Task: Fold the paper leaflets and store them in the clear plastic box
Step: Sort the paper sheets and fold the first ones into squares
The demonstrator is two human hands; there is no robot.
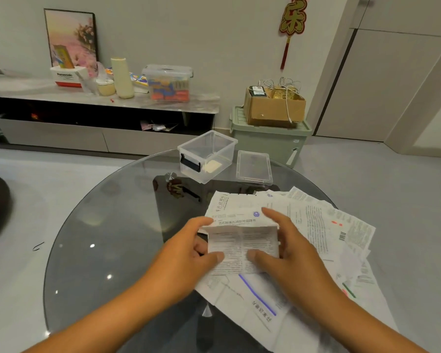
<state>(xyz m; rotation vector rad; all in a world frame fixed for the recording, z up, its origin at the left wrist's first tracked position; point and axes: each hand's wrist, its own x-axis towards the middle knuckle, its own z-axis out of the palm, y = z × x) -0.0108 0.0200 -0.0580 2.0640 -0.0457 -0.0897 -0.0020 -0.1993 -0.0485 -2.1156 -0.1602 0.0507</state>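
A white printed leaflet (241, 240) is bent into a fold at the middle of the round glass table (107, 238). My left hand (189, 253) grips its left edge, thumb on top. On its right edge sits my right hand (285, 250), thumb pressing the lower flap. Under and to the right lies a loose pile of unfolded leaflets (326, 233). The clear plastic box (206, 155) stands open at the table's far side, with a small folded paper on its floor. Its clear lid (253, 167) lies flat just right of it.
A green storage bin (270, 138) with a cardboard box (273, 105) on top stands on the floor behind the table. A low cabinet (87, 98) along the wall carries a lidded clear container, a tissue box and a cream bottle. A dark object sits at the left edge.
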